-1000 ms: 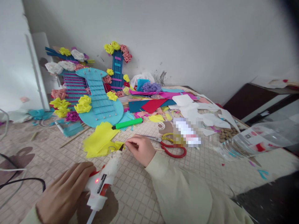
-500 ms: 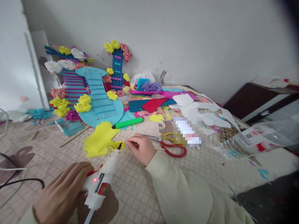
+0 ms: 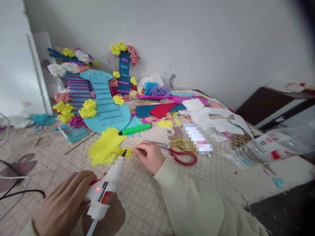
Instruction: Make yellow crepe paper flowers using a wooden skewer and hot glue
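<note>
My left hand (image 3: 66, 200) is wrapped round a white glue gun (image 3: 105, 185) with a red light lit on its side and a glue stick at its back end. The dark nozzle tip of the gun is at a small yellow crepe paper piece (image 3: 129, 152). My right hand (image 3: 150, 155) pinches that piece at its right end between thumb and fingers. Just behind lie loose yellow paper petals (image 3: 105, 146). Scissors (image 3: 183, 157) with red and yellow handles rest right of my right hand. A green cutter knife (image 3: 136, 129) lies beyond the petals.
A turquoise guitar-shaped piece (image 3: 104, 98) with yellow flowers stands at the back left, among other flower-trimmed pieces. Coloured sheets (image 3: 161, 110) and white scraps (image 3: 197, 113) cover the back. A plastic bottle (image 3: 268, 147) lies on the right. Cables (image 3: 22, 190) run at the left edge.
My left hand and the glue gun have shifted slightly left and down. My right hand stays nearly in place with the yellow piece.
</note>
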Motion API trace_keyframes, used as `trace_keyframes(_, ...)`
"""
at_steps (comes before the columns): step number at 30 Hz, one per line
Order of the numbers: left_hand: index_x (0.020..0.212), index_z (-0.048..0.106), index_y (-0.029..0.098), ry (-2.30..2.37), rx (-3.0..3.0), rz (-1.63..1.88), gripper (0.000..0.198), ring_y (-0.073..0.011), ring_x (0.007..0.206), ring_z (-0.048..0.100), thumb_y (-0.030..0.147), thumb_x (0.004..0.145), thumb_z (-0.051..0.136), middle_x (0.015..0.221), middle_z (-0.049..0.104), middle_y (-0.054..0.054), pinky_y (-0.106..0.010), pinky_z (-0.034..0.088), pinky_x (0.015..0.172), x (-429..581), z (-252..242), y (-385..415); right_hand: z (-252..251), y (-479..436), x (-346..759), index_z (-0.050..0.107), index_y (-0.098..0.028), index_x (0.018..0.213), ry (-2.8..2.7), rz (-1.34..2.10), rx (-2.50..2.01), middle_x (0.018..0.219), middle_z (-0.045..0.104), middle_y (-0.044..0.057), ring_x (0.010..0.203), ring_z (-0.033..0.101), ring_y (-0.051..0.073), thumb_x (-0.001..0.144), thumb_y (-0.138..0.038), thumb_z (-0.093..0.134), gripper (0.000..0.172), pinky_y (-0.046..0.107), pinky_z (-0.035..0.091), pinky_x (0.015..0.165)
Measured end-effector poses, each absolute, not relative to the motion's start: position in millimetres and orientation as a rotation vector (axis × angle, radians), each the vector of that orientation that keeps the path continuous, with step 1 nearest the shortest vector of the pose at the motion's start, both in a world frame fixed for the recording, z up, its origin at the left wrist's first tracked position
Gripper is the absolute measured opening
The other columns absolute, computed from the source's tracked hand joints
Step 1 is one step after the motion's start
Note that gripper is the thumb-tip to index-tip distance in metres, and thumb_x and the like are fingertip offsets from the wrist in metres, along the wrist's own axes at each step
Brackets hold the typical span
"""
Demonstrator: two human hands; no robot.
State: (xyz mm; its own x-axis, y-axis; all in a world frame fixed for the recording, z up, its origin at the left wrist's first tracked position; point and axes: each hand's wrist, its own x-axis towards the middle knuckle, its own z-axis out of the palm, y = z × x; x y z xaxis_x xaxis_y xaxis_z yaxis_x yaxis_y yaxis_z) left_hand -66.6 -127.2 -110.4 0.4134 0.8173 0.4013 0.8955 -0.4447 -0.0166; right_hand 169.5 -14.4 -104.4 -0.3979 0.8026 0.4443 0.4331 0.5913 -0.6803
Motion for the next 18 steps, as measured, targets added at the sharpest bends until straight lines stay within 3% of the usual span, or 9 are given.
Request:
trace_keyframes(10,0.1,0.048,0.025,-1.655,-2.415,-0.59,0.025,-0.0264,0.088,0.056,0.031,0.08,0.036,0.094,0.06,-0.006,-0.036,0.041,0.075,-65.2,-110.5,-128.2,-104.9,-14.3,169.6,0.063,-0.014,0.071,-2.045,0.603,-0.994,0.069,0.06,0.002,0.064,0.054,0.011,0.08,-0.015,0.054,0.013,0.021,0.039,0.059)
trace_keyframes(18,0.1,0.046,0.024,-1.651,-2.403,-0.566,0.023,-0.0253,0.087,0.056,0.027,0.082,0.033,0.093,0.058,-0.007,-0.035,0.041,0.073,-62.3,-107.5,-128.6,-104.8,-14.9,169.3,0.064,-0.015,0.071,-2.051,0.598,-1.006,0.068,0.059,0.002,0.064,0.054,0.011,0.079,-0.015,0.055,0.012,0.021,0.04,0.058)
